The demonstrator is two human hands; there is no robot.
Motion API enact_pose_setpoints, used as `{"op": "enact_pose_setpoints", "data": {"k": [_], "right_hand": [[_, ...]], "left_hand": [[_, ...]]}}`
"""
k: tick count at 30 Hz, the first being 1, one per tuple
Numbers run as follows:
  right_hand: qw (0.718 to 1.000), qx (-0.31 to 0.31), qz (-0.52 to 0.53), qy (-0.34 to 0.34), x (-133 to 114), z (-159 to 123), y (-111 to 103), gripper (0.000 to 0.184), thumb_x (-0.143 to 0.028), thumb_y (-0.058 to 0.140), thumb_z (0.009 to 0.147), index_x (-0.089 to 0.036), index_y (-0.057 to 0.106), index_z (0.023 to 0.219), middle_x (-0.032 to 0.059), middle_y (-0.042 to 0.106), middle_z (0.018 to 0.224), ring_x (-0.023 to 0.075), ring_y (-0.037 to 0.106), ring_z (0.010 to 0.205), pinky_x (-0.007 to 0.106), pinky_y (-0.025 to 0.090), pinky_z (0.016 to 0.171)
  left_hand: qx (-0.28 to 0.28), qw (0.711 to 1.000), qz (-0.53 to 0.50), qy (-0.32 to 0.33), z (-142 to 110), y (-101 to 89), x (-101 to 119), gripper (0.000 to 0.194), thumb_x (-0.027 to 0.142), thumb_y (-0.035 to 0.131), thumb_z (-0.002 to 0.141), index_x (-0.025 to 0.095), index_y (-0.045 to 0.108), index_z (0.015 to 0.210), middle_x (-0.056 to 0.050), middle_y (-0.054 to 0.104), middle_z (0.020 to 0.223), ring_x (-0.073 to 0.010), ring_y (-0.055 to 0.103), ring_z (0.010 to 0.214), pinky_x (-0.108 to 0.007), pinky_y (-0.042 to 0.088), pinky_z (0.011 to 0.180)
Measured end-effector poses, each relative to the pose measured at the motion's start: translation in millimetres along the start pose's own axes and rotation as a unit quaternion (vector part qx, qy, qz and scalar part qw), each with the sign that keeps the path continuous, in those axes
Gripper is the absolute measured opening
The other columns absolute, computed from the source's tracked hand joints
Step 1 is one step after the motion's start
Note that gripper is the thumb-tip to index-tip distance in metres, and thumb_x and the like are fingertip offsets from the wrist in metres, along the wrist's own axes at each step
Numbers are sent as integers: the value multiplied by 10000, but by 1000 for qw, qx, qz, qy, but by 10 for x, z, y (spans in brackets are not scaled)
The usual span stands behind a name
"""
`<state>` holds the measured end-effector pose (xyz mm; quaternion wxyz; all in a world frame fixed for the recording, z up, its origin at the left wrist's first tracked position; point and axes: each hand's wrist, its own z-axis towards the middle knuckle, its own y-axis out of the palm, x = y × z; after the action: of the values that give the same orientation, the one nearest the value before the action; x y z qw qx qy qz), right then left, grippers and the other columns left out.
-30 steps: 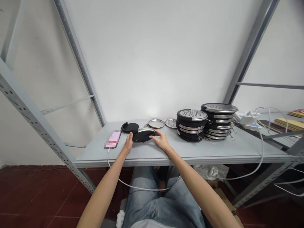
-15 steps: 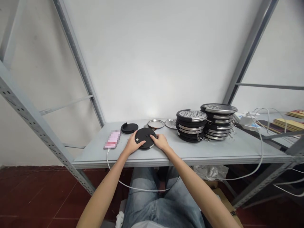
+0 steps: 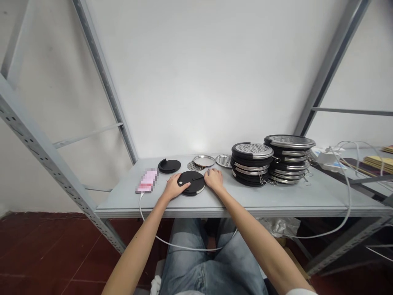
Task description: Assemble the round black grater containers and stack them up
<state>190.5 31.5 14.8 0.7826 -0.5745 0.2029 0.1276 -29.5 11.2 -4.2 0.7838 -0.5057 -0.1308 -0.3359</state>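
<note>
A round black disc with a silver rim (image 3: 192, 182) lies flat on the grey metal shelf (image 3: 276, 196). My left hand (image 3: 175, 186) rests on its left side, fingers spread over the black face. My right hand (image 3: 214, 179) touches its right edge with curled fingers. Just behind it lie a black lid (image 3: 169, 166), a metal ring (image 3: 204, 160) and perforated metal discs (image 3: 223, 160).
Two stacks of finished black-and-silver discs (image 3: 252, 163) (image 3: 290, 157) stand to the right. A phone (image 3: 147, 180) with a white cable (image 3: 184, 243) lies at the left. A power strip (image 3: 330, 160) and cables sit at far right. Slanted shelf posts (image 3: 46, 164) frame the space.
The disc was held tilted between both hands a second ago; it has been turned black face up and laid flat on the shelf, with both hands still on it.
</note>
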Motion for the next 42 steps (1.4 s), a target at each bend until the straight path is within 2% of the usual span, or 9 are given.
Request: {"op": "enact_pose_setpoints", "data": {"k": [7, 12, 18, 22, 28, 32, 35, 39, 42], "right_hand": [[998, -20, -56, -27, 34, 177, 33, 395, -250, 419, 876, -188, 623, 1208, 170, 569, 1209, 315, 479, 1144, 410, 379, 920], [995, -45, -89, -30, 75, 284, 22, 445, -297, 438, 876, -165, 564, 1282, 196, 573, 1177, 325, 505, 1129, 413, 399, 904], [995, -49, -88, -16, 188, 427, 17, 443, -326, 428, 885, -138, 592, 1251, 220, 550, 1196, 337, 526, 1113, 414, 434, 878], [994, -32, -96, -40, 202, 385, 8, 398, -324, 415, 895, -172, 653, 1177, 196, 545, 1199, 323, 525, 1102, 397, 446, 855], [989, -23, -103, -108, 316, 254, -111, 377, -325, 415, 909, -142, 733, 998, 180, 597, 1147, 302, 513, 1115, 351, 428, 858], [992, -2, -72, -99, 472, 194, -164, 341, -425, 499, 875, -200, 748, 937, 113, 644, 1113, 261, 549, 1062, 314, 434, 802], [993, 6, -63, -96, 525, 183, -155, 312, -389, 493, 878, -208, 739, 942, 91, 653, 1114, 245, 557, 1044, 301, 435, 770], [991, 13, -84, -107, 513, 219, -117, 326, -290, 464, 881, -170, 695, 1077, 124, 618, 1190, 262, 512, 1120, 322, 412, 884], [985, -11, -99, -138, 498, 285, -84, 383, -305, 464, 890, -164, 634, 1202, 153, 504, 1350, 280, 429, 1243, 350, 334, 1016]], "left_hand": [[8, 1000, 7, 2, -24, 9, 1, 652, 546, 661, 738, 146, 566, 1244, -166, 570, 1293, -335, 504, 1232, -476, 363, 1061], [-4, 1000, 3, 3, -28, -5, 29, 662, 539, 651, 751, 122, 552, 1257, -178, 547, 1320, -337, 487, 1249, -472, 353, 1073], [4, 1000, -3, 9, -35, -1, 30, 639, 525, 656, 753, 137, 553, 1251, -164, 548, 1316, -332, 489, 1243, -462, 358, 1067], [-1, 1000, 8, 8, -36, 1, 32, 630, 525, 641, 768, 145, 548, 1261, -162, 545, 1321, -335, 478, 1248, -468, 354, 1066], [1, 1000, 1, 10, -36, 12, 6, 625, 529, 627, 776, 146, 549, 1264, -164, 543, 1321, -332, 475, 1253, -466, 343, 1074], [2, 1000, -11, 5, -38, 11, 6, 613, 509, 645, 766, 150, 554, 1254, -159, 550, 1315, -331, 471, 1256, -475, 325, 1084], [-1, 1000, -11, 6, -39, -1, 27, 608, 497, 642, 771, 145, 550, 1259, -160, 549, 1318, -330, 475, 1254, -473, 330, 1083], [-10, 1000, 8, 20, -38, -8, 39, 617, 490, 614, 797, 125, 526, 1287, -172, 533, 1339, -324, 475, 1259, -463, 343, 1080], [-8, 1000, 11, 27, -42, -1, 26, 613, 494, 608, 805, 141, 519, 1298, -160, 532, 1344, -318, 475, 1262, -458, 344, 1082]]}}
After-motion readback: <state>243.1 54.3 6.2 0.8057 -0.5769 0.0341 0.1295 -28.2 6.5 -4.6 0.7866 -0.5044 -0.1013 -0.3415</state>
